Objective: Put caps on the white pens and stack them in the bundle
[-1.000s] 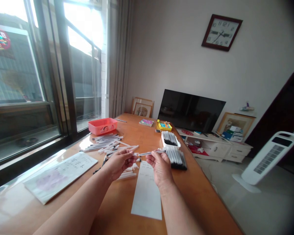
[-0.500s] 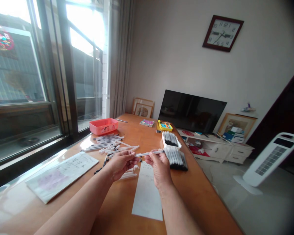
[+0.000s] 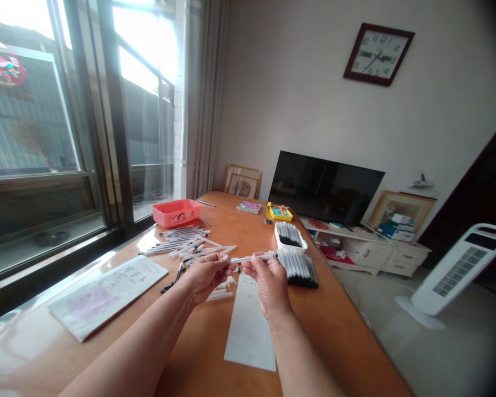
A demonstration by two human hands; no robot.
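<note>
Between my hands a slim pen (image 3: 243,258) with a pale barrel and a dark right end lies nearly level above the table. My left hand (image 3: 210,275) pinches its left end between thumb and fingers. My right hand (image 3: 268,278) is closed on the barrel near its right end. Beneath the hands are a white paper sheet (image 3: 250,336) with handwriting and some clear pen parts (image 3: 220,294). To the left lie loose refills and tubes (image 3: 186,237). Right of my right hand, a stack of pens with black ends (image 3: 297,267) sits beside a white box of similar pens (image 3: 290,234).
A pink basket (image 3: 176,213) stands at the far left of the wooden table (image 3: 198,353). A notebook (image 3: 107,298) lies at the near left. Further back are a yellow box (image 3: 280,213) and a small booklet (image 3: 248,207). A white tower fan (image 3: 458,275) stands on the floor.
The view has shifted very slightly. Both hands stay on the pen at nearly the same place, and the gap between them looks almost unchanged.
</note>
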